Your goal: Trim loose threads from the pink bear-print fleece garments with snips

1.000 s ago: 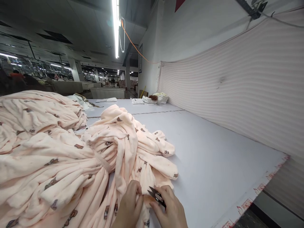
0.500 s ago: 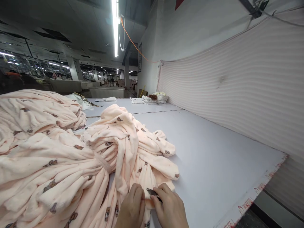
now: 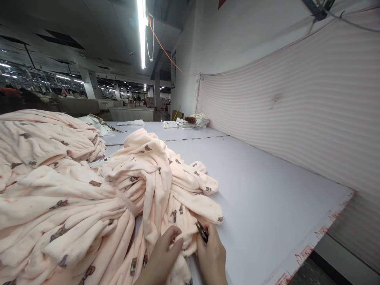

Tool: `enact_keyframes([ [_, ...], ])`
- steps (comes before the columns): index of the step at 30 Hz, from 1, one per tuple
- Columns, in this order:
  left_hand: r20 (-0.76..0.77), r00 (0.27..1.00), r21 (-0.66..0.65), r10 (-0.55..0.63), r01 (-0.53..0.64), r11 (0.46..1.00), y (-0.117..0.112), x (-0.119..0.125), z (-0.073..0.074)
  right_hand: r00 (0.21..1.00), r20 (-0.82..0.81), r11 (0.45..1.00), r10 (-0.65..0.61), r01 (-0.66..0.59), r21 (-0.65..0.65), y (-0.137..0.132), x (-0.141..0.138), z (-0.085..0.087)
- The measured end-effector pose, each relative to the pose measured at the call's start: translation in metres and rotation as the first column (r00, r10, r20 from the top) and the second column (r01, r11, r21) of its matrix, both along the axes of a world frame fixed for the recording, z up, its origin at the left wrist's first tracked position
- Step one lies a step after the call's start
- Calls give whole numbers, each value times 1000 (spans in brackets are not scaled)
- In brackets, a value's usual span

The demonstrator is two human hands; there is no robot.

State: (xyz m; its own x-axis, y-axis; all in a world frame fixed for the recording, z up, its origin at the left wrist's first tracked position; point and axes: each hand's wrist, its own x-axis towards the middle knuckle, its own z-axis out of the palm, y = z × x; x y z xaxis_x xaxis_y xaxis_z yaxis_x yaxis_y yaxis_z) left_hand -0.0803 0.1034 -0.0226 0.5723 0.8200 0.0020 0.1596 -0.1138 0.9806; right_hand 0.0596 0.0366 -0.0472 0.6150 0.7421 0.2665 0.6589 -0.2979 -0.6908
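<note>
Right up close, the left hand (image 3: 162,253) has thumb and forefinger pinched on a fold of the pale pink garment (image 3: 156,174), and just beside it the right hand (image 3: 211,250) is wrapped round small black snips (image 3: 202,232) — tips pointing up and a little left, right at the cloth. Whether those right fingers have fabric between them too, I can't tell from here. The garment lies heaped on the desk (image 3: 267,206), dotted with little brown figures, ends poking out to the right. To its left spreads a big gathered bundle (image 3: 74,213) of the same cloth, and behind that another pink heap (image 3: 47,136). Look along the pale grey top and there's a striped sheet (image 3: 282,95) hung down the right side. At the far end, flat white papers (image 3: 170,124), then a thicker white stack (image 3: 201,121) with a brown tuft (image 3: 190,120) beside it. Overhead, a tube light (image 3: 141,35) glares — and way back in the hall, one small dark person (image 3: 139,99).
</note>
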Motion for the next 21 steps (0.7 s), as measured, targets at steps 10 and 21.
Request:
enact_keyframes([
  [10,355,932,-649,69,193,735,8,2,8,957,15,953,291,-291,83,-16,14,20],
  [21,283,959,-601,13,166,782,5,1,13,929,-113,936,353,-349,52,-12,18,35],
])
